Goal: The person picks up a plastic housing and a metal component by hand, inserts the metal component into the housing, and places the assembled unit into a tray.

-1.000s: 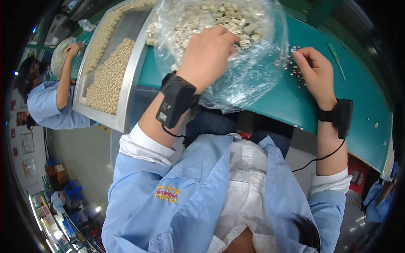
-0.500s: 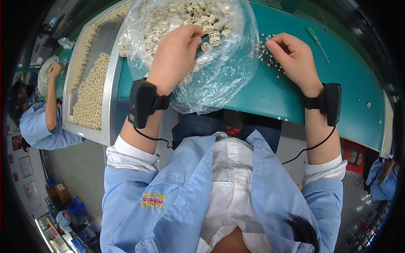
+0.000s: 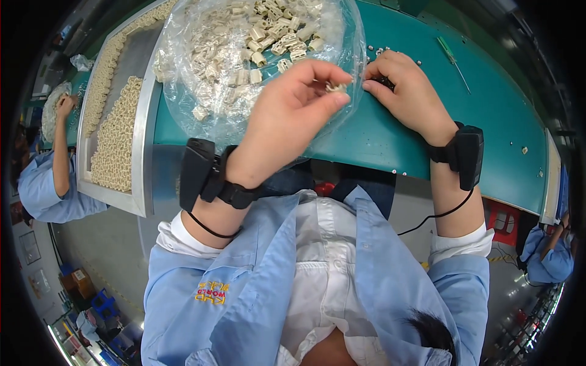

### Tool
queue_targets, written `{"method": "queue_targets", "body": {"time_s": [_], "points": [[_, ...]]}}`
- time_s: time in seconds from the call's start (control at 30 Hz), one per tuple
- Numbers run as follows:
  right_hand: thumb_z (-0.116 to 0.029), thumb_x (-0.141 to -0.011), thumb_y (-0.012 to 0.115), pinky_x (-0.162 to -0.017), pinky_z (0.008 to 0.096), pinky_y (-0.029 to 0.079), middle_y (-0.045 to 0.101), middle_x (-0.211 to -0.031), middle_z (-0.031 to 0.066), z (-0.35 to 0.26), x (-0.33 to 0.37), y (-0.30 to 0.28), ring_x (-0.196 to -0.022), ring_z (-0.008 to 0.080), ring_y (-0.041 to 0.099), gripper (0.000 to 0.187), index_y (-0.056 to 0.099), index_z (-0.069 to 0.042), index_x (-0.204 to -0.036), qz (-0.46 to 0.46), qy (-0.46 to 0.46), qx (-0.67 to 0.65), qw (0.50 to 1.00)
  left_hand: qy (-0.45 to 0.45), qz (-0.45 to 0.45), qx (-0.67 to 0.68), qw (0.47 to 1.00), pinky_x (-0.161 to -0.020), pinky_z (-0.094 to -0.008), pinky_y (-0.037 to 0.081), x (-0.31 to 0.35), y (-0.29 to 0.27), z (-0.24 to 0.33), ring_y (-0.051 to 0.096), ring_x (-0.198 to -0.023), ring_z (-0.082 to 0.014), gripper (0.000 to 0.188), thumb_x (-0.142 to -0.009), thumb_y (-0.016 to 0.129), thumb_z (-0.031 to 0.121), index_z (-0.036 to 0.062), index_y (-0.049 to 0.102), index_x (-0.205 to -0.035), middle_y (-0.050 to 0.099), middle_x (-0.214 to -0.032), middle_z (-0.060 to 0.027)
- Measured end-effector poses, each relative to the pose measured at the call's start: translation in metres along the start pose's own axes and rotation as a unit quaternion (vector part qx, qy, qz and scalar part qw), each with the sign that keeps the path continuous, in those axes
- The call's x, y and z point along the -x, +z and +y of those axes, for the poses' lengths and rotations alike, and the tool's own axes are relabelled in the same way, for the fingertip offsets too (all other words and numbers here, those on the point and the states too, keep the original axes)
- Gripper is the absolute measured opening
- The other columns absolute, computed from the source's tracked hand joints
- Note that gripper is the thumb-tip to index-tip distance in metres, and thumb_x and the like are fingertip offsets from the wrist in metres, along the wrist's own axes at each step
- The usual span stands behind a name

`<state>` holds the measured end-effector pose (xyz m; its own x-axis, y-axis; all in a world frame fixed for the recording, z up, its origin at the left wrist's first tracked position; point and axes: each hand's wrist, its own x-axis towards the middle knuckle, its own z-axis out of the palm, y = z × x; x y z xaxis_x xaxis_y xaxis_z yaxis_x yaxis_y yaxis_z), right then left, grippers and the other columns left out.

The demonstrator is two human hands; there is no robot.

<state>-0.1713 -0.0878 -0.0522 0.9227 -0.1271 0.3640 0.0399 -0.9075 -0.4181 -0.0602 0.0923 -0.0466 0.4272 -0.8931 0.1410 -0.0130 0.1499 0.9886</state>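
A small cream plastic part (image 3: pixel 336 88) is pinched between the thumb and fingers of my left hand (image 3: pixel 290 113), above the right edge of a clear plastic bag (image 3: pixel 210 125). Many loose cream plastic parts (image 3: pixel 268 39) lie in and on that bag. My right hand (image 3: pixel 409 91) is closed over the small shiny metal pieces (image 3: pixel 379 51) on the table, thumb and fingertips drawn together. Its fingers hide most of the pieces, and whatever they grip cannot be made out.
The green tabletop (image 3: pixel 494 134) carries a green-handled screwdriver (image 3: pixel 452 58) at the back right. Left of the bag stands a metal-framed tray (image 3: pixel 141 140) with rows of cream parts. A co-worker (image 3: pixel 49 177) reaches over a table at far left; a red stool (image 3: pixel 503 222) stands at right.
My left hand has come out of the heap, moving right and nearer me with a cream part in its fingers. My right hand has shifted slightly left, over the metal pieces.
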Motion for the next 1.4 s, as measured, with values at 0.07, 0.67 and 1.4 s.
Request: {"method": "queue_targets", "body": {"time_s": [0.07, 0.67, 1.4], "points": [[-0.005, -0.073, 0.061, -0.070, 0.0304, 0.041, 0.050, -0.076, 0.0076, -0.002, -0.001, -0.001, -0.075, 0.0231, 0.050, 0.010, 0.055, -0.002, -0.081, -0.006, 0.007, 0.003, 1.000, -0.030, -0.007, 0.022, 0.999, -0.076, -0.0193, 0.044, 0.001, 0.007, -0.006, 0.055, -0.086, -0.0094, 0.027, -0.082, 0.055, 0.002, -0.0010, 0.049, -0.109, 0.056, -0.097, -0.0051], [-0.008, -0.082, 0.056, -0.064, 0.0204, 0.041, 0.056, -0.080, 0.0013, -0.009, 0.001, -0.012, -0.071, 0.0090, 0.051, 0.008, 0.054, -0.002, -0.087, 0.014, 0.191, -0.306, 0.933, -0.016, -0.025, 0.140, 0.990, -0.080, -0.0221, 0.044, 0.002, 0.011, -0.019, 0.054, -0.089, -0.0103, 0.032, -0.081, 0.056, 0.000, -0.0009, 0.047, -0.112, 0.057, -0.101, -0.0084], [-0.011, -0.082, 0.058, -0.066, 0.0207, 0.043, 0.059, -0.082, 0.0035, -0.015, 0.004, -0.023, -0.074, 0.0083, 0.053, 0.013, 0.057, -0.002, -0.092, -0.089, 0.189, -0.492, 0.845, -0.024, 0.014, 0.104, 0.994, -0.070, -0.0177, 0.043, 0.002, 0.014, -0.020, 0.051, -0.078, -0.0052, 0.024, -0.079, 0.059, 0.000, 0.0017, 0.055, -0.102, 0.055, -0.087, -0.0005]]}}
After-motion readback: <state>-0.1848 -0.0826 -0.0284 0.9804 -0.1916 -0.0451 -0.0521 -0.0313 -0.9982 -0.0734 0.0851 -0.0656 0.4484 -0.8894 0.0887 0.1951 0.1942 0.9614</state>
